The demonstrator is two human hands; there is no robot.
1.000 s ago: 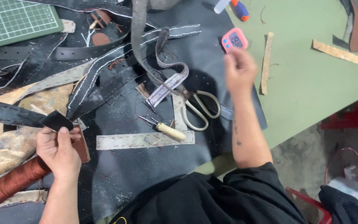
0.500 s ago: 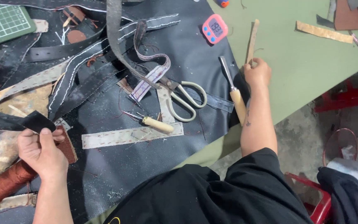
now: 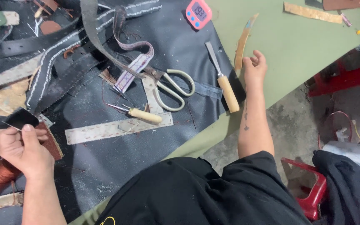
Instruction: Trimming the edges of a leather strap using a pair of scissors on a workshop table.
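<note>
Leather strap (image 3: pixel 19 118) sits pinched in my left hand (image 3: pixel 23 150) at the surface's near edge, no cut made on it yet. My right hand (image 3: pixel 255 68) hangs open and empty, just beside the wooden-handled chisel (image 3: pixel 223 81), which lies untouched.

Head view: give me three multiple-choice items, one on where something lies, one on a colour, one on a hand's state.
1. Where do the scissors lie?
A. on the black sheet
B. on the floor
C. in the right hand

2. What colour is the timer?
A. blue
B. pink
C. white

3. What is the left hand doing?
A. resting flat and open
B. gripping the scissors
C. pinching a black strap

Answers: 1 A, they rest on the dark sheet beside the chisel; 2 B, its case is pink; 3 C, thumb and fingers close on the strap's end.
</note>
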